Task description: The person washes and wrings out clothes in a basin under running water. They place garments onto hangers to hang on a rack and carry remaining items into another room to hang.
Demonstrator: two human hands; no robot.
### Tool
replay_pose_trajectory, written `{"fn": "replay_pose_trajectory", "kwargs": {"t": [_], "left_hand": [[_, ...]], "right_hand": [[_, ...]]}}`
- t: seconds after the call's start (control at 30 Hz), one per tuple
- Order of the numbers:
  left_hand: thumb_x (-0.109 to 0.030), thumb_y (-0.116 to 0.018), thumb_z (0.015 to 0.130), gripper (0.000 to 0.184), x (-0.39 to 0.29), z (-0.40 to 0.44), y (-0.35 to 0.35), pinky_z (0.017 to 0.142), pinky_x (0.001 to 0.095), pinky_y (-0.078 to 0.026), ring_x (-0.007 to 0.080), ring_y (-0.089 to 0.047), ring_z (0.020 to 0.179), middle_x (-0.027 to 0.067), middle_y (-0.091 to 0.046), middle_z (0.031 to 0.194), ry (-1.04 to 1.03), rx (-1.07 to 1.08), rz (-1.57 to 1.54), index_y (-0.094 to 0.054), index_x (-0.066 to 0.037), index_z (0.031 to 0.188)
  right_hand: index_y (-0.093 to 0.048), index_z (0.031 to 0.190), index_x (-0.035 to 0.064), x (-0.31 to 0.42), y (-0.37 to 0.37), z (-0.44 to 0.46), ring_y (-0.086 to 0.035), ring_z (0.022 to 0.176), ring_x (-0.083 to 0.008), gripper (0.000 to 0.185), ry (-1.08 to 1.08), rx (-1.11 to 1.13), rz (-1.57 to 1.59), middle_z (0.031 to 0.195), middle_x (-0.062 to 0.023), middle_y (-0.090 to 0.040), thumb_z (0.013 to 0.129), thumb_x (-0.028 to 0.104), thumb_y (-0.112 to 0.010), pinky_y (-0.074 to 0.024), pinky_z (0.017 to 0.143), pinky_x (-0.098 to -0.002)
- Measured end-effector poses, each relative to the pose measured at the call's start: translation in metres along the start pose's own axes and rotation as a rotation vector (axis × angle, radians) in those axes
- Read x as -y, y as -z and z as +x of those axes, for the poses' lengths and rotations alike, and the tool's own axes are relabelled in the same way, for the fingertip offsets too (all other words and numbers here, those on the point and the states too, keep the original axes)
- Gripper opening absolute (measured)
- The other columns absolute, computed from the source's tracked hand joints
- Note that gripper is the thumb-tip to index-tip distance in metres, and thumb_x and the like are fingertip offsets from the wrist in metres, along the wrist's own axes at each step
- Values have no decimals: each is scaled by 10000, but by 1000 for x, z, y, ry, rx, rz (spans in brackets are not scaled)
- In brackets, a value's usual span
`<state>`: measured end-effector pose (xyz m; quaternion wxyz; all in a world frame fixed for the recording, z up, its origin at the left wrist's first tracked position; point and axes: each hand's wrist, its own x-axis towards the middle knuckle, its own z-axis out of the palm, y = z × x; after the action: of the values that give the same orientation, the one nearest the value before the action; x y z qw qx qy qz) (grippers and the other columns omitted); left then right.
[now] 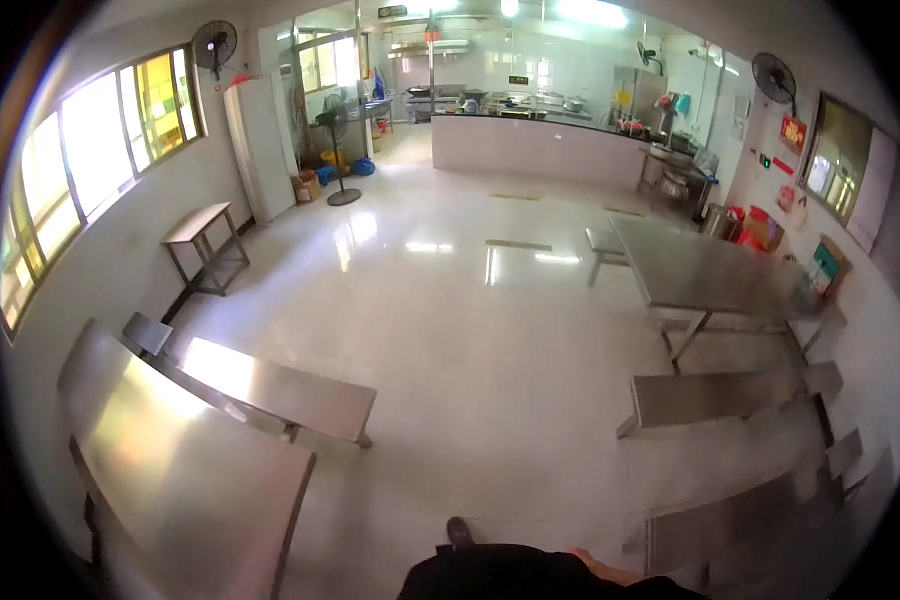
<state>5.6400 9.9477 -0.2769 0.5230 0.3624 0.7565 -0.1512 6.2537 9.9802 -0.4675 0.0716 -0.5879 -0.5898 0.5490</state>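
At the bottom edge, the dark clothing [500, 575] of my own body shows, with one dark shoe [458, 531] on the floor ahead of it. A small strip of bare skin at my right side, my right hand or forearm [607, 569], lies against the dark clothing. Its fingers cannot be made out, nor whether it holds anything. My left hand is outside the picture. Closest on the left is a steel table [200, 480] with a steel bench [280, 385] along it. To the right stands another steel bench [715, 398].
A long steel table [710, 265] stands at right, with red bags [760, 230] beyond it. A small table [198, 224] is by the left windows. Further back are a standing fan [337, 150] and a low white counter [540, 145] before a kitchen. Glossy tiled floor [470, 320] runs between.
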Motion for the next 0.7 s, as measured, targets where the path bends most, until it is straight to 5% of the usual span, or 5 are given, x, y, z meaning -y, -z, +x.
{"fn": "replay_pose_trajectory", "kwargs": {"t": [0.2,0.43,0.53,0.6,0.7], "left_hand": [[-539,-729,672,741,-297,127,206,986,426,-469,349,-600,1164,198,-633,1242,-231,-252,284,-633,-54,1223],[-364,-703,701,605,-615,160,408,877,456,-514,390,-653,1007,254,-677,1042,-600,-537,-82,-581,-6,1173],[-403,-719,673,579,-649,217,409,825,451,-522,375,-678,918,241,-694,951,-536,-481,-167,-645,-2,1084],[-454,-715,666,618,-621,296,398,842,459,-513,398,-658,975,251,-685,1004,-370,-386,4,-653,17,1061],[-502,-730,701,655,-592,323,395,909,449,-502,394,-639,1053,241,-680,1070,-86,-133,197,-659,14,1097]], "right_hand": [[-700,1087,66,124,151,134,-661,805,-213,342,-443,-257,-38,917,-81,-716,896,323,-580,-526,767,-341],[-703,1037,90,162,253,313,-657,876,-337,343,-102,-144,-171,937,-126,-717,864,347,-556,-520,790,-415],[-703,1037,96,145,323,416,-650,899,-339,336,-493,-316,720,949,-130,-709,854,343,-570,-518,797,-431],[-699,1027,77,209,417,463,-652,882,-334,324,-310,-131,7,943,-163,-703,870,319,-551,-519,797,-432],[-710,982,51,287,553,565,-661,799,-256,274,-413,-149,-120,878,-124,-705,870,234,-539,-528,734,-387]]}}
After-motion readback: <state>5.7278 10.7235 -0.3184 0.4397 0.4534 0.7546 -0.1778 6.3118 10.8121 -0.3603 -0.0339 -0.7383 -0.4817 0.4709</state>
